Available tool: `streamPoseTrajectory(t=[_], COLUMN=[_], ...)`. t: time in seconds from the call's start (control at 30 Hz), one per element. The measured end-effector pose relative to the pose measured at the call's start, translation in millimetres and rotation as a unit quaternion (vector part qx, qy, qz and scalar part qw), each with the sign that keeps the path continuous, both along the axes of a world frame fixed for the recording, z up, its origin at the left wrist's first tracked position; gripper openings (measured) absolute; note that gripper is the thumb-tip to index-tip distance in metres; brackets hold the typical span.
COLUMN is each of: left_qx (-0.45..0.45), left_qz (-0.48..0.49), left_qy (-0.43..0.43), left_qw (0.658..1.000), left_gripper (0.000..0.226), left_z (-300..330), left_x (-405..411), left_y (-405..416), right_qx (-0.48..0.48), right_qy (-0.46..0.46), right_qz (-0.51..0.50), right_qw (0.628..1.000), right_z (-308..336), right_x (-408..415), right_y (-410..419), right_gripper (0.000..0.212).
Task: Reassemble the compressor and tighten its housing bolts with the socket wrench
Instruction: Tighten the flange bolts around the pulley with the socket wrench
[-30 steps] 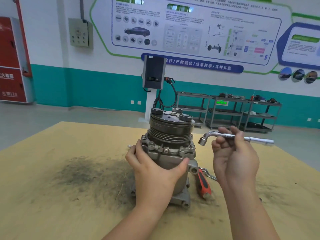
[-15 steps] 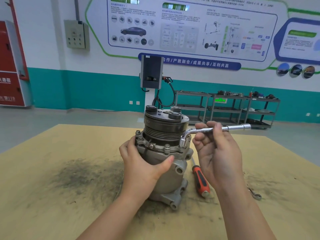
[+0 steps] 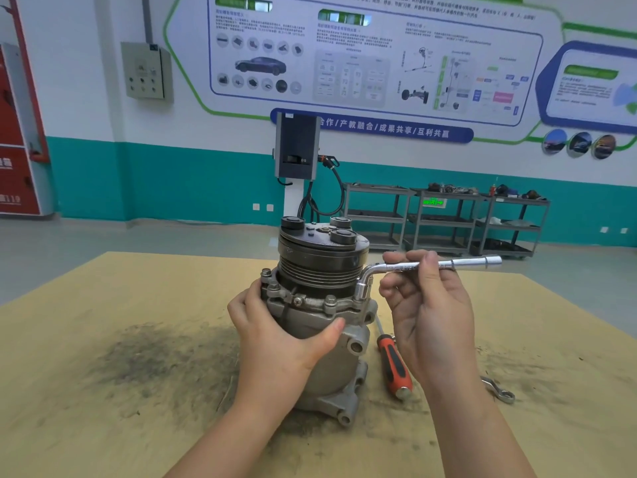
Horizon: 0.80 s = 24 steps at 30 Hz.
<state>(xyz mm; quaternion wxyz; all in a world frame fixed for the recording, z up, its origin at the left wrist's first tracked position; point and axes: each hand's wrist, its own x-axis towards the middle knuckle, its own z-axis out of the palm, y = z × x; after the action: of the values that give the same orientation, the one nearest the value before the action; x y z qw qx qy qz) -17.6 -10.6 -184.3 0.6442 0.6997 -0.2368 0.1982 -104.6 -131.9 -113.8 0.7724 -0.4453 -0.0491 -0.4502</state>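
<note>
A grey metal compressor (image 3: 320, 326) with a dark grooved pulley on top stands upright on the tan table (image 3: 103, 391). My left hand (image 3: 279, 336) grips its housing from the left, thumb across the front. My right hand (image 3: 427, 312) holds the shaft of an L-shaped socket wrench (image 3: 458, 264). The wrench's socket end points down and sits on a housing bolt (image 3: 360, 300) at the right of the flange. Other bolts (image 3: 330, 303) stand around the flange rim.
An orange-and-black screwdriver (image 3: 394, 367) lies on the table right of the compressor. A small ring spanner (image 3: 499, 391) lies further right. Dark grime stains the table at the left. Tool carts (image 3: 444, 219) and a charging post (image 3: 296, 150) stand beyond the table.
My right hand brought the wrench in from the right and lowered its socket onto the right-hand flange bolt. My left hand has kept hold of the housing.
</note>
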Motion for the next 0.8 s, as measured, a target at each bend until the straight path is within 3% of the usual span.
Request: streamPoseTrajectory(t=[0.13, 0.23, 0.37, 0.47, 0.53, 0.6, 0.7, 0.8], left_qx=[0.000, 0.007, 0.002, -0.010, -0.043, -0.062, -0.045, -0.014], left_qz=[-0.004, 0.003, 0.026, 0.052, 0.055, 0.056, 0.063, 0.082], left_qy=[-0.004, 0.003, 0.021, 0.026, 0.020, 0.009, 0.007, 0.015], left_qw=[1.000, 1.000, 0.999, 0.998, 0.997, 0.996, 0.997, 0.996], left_gripper=[0.117, 0.120, 0.127, 0.127, 0.114, 0.099, 0.125, 0.136], left_z=[-0.7, 1.7, -0.4, -1.0, 0.1, -1.6, -0.6, -1.8], left_x=[0.4, -1.2, -10.9, -26.9, -32.3, -34.3, -36.9, -35.9], left_y=[0.4, 1.4, -3.4, -11.5, -14.9, -15.8, -15.5, -18.7], right_qx=[-0.077, -0.161, -0.298, -0.426, -0.491, -0.515, -0.469, -0.298], right_qy=[-0.024, -0.056, -0.094, -0.088, -0.064, -0.052, -0.060, -0.071], right_qz=[-0.104, -0.183, -0.263, -0.308, -0.313, -0.309, -0.317, -0.283], right_qw=[0.991, 0.968, 0.913, 0.846, 0.810, 0.798, 0.822, 0.909], right_z=[-6.8, -13.8, -21.4, -29.4, -32.0, -30.7, -23.3, -12.5], right_x=[2.6, 1.8, 2.0, 5.8, 8.2, 7.1, 0.9, -5.3], right_y=[6.7, 14.9, 23.2, 30.8, 37.1, 38.5, 34.6, 28.5], right_gripper=[0.032, 0.023, 0.017, 0.013, 0.013, 0.016, 0.016, 0.013])
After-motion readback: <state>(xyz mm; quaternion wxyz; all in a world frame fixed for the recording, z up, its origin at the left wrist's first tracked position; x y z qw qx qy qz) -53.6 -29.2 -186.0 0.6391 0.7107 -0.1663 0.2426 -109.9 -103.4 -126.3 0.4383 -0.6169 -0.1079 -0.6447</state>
